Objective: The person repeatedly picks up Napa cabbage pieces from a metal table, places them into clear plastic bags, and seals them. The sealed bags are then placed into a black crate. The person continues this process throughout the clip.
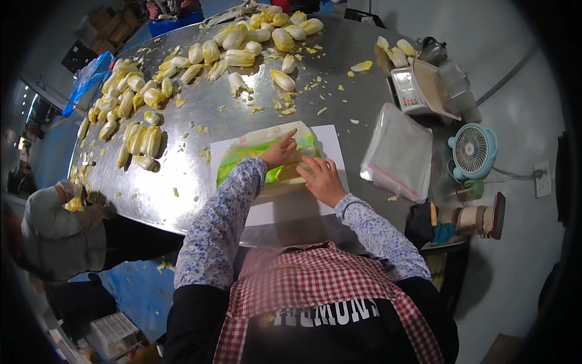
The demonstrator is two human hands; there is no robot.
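A green and cream printed plastic bag (254, 148) lies on a white board (332, 145) in front of me. Yellowish cabbage (288, 171) shows at the bag's right part, beneath my hands. My left hand (279, 150) rests over the middle of the bag with the index finger stretched out; whether it pinches the film is unclear. Bent fingers of my right hand (323, 178) touch the bag's right side, by the cabbage. To the right lies a stack of clear plastic bags (400, 150) with a pink edge strip.
Napa cabbages (238, 36) are heaped at the table's far side, more cabbages (122, 91) at the left. Leaf scraps dot the metal table (182, 132). A digital scale (407, 91), a blue fan (473, 150) and tape rolls (470, 220) stand right. A co-worker's arm (50, 204) is at left.
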